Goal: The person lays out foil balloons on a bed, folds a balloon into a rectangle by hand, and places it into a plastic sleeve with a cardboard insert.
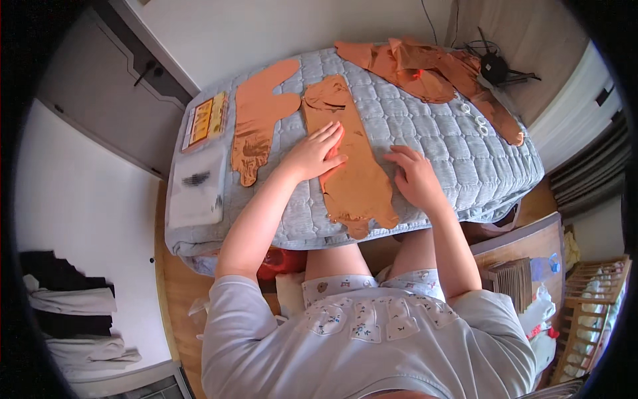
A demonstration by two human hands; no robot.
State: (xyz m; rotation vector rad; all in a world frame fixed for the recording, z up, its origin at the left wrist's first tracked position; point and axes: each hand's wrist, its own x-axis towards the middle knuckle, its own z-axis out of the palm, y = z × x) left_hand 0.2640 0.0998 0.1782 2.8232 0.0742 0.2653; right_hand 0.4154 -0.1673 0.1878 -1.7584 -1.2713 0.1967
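This looks like a bedroom in a home: a bed [432,130] with a grey quilted cover takes up the middle. Beyond its far left corner is a grey door [100,70] with a dark handle [154,69]. Dark and pale garments [73,300] are near left of the bed, a slatted wooden frame [577,332] near right, a dark curtain [591,166] to its right, and wood-toned floor [174,286] along its left side.

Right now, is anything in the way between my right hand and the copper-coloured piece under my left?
Nothing visible. Your left hand lies on the copper-coloured piece; your right hand is just off its right edge, with only grey quilted mattress showing between.
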